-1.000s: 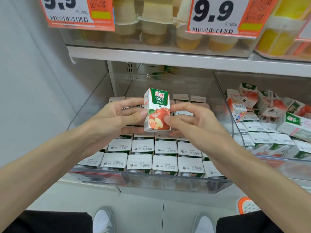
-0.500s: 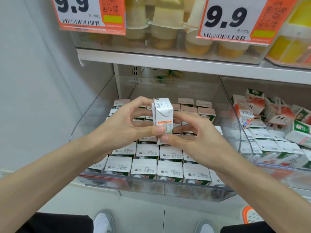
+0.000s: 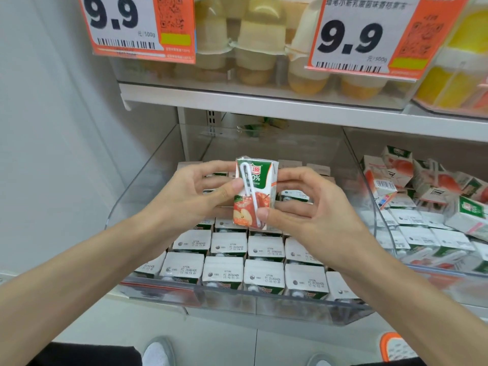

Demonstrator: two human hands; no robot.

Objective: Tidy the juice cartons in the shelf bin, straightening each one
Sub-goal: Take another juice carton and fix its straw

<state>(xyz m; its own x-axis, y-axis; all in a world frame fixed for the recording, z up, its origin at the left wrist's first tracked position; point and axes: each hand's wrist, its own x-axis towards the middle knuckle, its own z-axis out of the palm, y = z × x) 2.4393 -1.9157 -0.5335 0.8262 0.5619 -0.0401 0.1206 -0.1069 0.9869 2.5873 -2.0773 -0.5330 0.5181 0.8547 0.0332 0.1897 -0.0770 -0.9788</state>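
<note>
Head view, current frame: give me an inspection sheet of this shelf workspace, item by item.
Surface: clear shelf bin under a white shelf board.
Job's things: one juice carton held roughly upright above the bin, its straw side facing the camera; rows of cartons stand in the bin, tops up.
Clutter: jumbled cartons lie at mixed angles to the right of the bin.
Grips: left hand and right hand both pinch the held carton by its sides.
Cables: nothing seen.
Surroundings: two 9.9 price tags and jelly cups on the shelf above; grey wall at left; shoes on the floor.
</note>
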